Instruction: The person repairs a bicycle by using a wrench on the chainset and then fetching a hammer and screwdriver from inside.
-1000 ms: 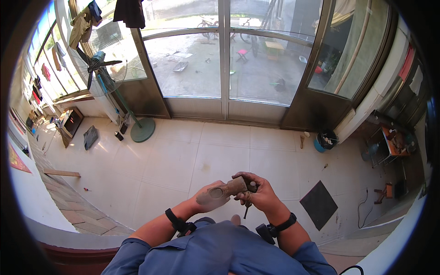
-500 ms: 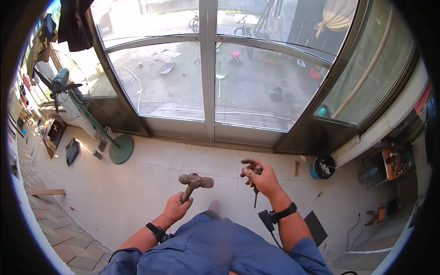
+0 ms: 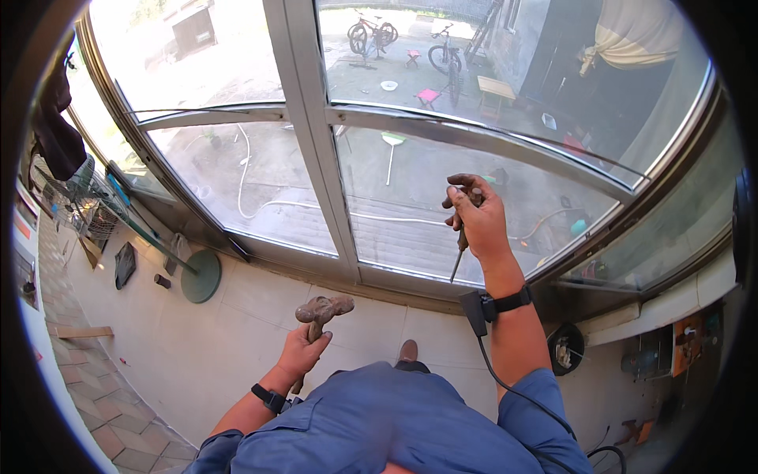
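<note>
A hammer with a rounded, worn metal head is gripped by its handle in my left hand, low in front of my body. My right hand is raised before the glass door and holds a screwdriver. Its thin shaft points down, and the top of its handle shows between thumb and fingers. The tip appears in front of the lower glass; I cannot tell whether it touches. Both wrists wear black straps, and a cable runs from the right one.
The metal door frame stands ahead. At left is a fan with a round green base, near a black bag. A dark bucket stands at right, beside a cluttered shelf. Bicycles are outside, beyond the glass.
My right hand has risen and moved forward with the screwdriver, toward the glass door. The door now looks nearer. My left hand still holds the hammer, and a shoe now shows below.
</note>
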The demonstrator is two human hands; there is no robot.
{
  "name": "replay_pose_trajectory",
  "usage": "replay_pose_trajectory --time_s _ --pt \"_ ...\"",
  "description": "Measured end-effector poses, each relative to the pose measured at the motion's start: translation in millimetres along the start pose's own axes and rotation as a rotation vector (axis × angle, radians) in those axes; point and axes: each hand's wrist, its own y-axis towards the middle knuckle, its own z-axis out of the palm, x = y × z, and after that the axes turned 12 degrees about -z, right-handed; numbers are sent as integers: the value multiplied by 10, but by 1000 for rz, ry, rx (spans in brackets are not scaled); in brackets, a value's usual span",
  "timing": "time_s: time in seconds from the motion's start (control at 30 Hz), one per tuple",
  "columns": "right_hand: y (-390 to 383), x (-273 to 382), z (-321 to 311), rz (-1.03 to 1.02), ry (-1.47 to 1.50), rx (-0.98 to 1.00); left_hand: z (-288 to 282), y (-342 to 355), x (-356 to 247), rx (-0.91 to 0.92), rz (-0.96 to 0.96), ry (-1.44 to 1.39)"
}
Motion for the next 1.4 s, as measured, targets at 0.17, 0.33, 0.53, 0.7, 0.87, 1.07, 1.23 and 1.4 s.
replay_pose_trajectory --time_s 0.17,0.33,0.53,0.7,0.87,1.07,1.23,1.4 --pt "800 -247 -146 -1 -32 4 281 512 -462 -103 122 98" --pt "955 -335 -103 110 14 60 339 912 -681 -127 96 177" --pt "1723 -711 -512 -1 -39 -47 571 2038 -1340 10 144 255" --pt "2352 -971 -660 -53 -32 -220 717 2659 -1675 79 210 187" --pt "2927 -1327 -1174 -145 -164 -311 923 3158 -1883 62 220 91" --pt "3398 -1726 -1643 -215 -164 -424 968 3644 -1970 -36 86 114" --pt "3863 -2114 -1923 -214 -181 -471 1135 4218 -2229 -175 37 18" --pt "4290 -2728 -2098 -96 -118 -374 1157 4691 -2458 -254 5 -88"
